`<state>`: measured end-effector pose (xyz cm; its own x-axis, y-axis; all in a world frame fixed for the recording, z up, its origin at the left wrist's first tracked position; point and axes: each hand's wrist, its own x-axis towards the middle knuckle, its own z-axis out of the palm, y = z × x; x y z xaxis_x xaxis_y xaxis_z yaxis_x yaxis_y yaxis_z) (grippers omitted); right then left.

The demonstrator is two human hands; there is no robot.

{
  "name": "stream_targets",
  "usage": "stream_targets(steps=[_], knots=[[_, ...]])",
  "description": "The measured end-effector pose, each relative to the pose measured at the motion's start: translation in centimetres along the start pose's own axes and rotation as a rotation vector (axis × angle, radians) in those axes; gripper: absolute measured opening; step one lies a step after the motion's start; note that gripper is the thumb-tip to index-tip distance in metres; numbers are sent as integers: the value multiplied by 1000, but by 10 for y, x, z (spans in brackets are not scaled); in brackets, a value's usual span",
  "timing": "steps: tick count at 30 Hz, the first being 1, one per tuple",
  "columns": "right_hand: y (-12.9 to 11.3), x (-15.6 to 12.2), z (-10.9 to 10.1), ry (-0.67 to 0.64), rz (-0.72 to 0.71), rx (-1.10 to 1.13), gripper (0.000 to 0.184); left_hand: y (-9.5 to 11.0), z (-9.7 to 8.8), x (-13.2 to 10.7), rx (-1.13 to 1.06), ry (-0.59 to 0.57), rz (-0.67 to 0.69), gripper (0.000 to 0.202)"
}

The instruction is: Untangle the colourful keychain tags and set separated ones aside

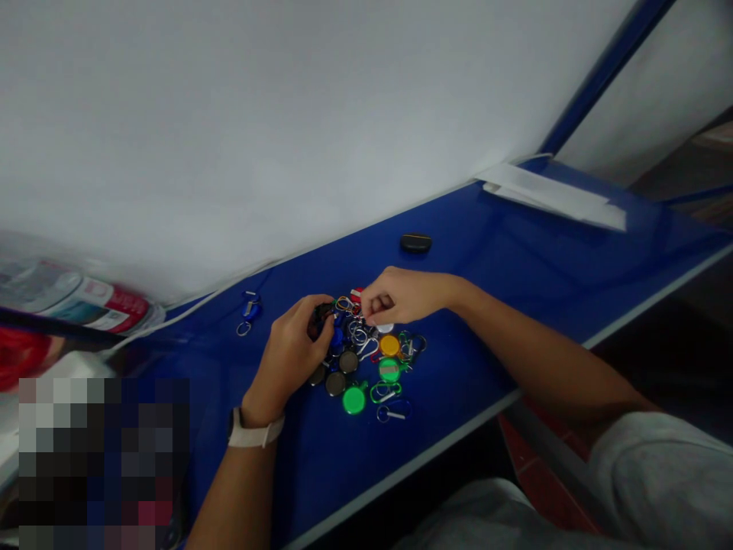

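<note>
A heap of key tags and small carabiner clips (366, 359) lies on the blue table (515, 260): green, orange, dark and white round tags with metal rings. My left hand (295, 347) is closed on a dark tag at the heap's left edge. My right hand (401, 296) pinches a ring or clip at the top of the heap, close to a red and white tag. The two hands almost touch.
A blue carabiner (249, 312) lies apart at the left. A black oval object (415, 243) sits behind the heap. Folded white paper (553, 195) lies at the far right. Packaged goods (80, 302) lie at the left by the white wall. A white watch band circles my left wrist.
</note>
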<state>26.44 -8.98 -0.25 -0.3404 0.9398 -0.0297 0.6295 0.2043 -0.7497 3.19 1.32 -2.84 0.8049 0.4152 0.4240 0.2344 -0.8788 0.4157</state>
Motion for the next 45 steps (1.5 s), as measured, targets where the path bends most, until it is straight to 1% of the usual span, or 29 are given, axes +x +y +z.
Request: stream_targets(steps=[2,4,8,12,16,18,20,22,25,28,31,33,35,38,41,43,45], knots=[[2,-7,-12,-132,78,34,12,0,0,0,-6,-10,-21,24],[3,-14,-21,-211,137,36,16,1,0,-1,-11,-16,-26,24],[2,-19,-28,-273,216,-48,19,1,1,0,-11,-24,-17,24],[-4,-19,-27,-382,282,-103,21,1,2,0,-6,-29,-30,25],[-10,-18,-25,-413,332,-145,27,1,0,0,0,-26,-19,24],[-11,-17,-23,-443,335,-162,25,1,0,0,3,-26,-17,23],[-11,-15,-20,-471,324,-176,17,1,1,0,10,-27,-20,23],[-10,-14,-18,-478,314,-182,11,1,1,1,18,-23,-18,24],[-7,-14,-16,-475,313,-171,8,2,1,1,13,-25,-11,24],[-5,-17,-19,-478,278,-92,7,2,0,1,8,-35,-21,23],[-4,-21,-23,-479,225,60,6,1,0,1,6,-38,-23,23],[-3,-23,-24,-453,186,163,8,0,1,1,4,-45,-18,24],[-3,-22,-22,-375,132,253,12,-1,1,1,22,-46,-14,24],[-4,-15,-11,-145,45,373,17,-3,0,0,60,-34,8,21],[-5,-2,7,97,-8,469,21,-4,-1,1,75,-30,43,19],[-6,6,18,195,-12,560,21,-4,-1,1,83,-23,54,20],[-6,12,27,254,-15,627,21,-2,-1,2,82,3,61,23]])
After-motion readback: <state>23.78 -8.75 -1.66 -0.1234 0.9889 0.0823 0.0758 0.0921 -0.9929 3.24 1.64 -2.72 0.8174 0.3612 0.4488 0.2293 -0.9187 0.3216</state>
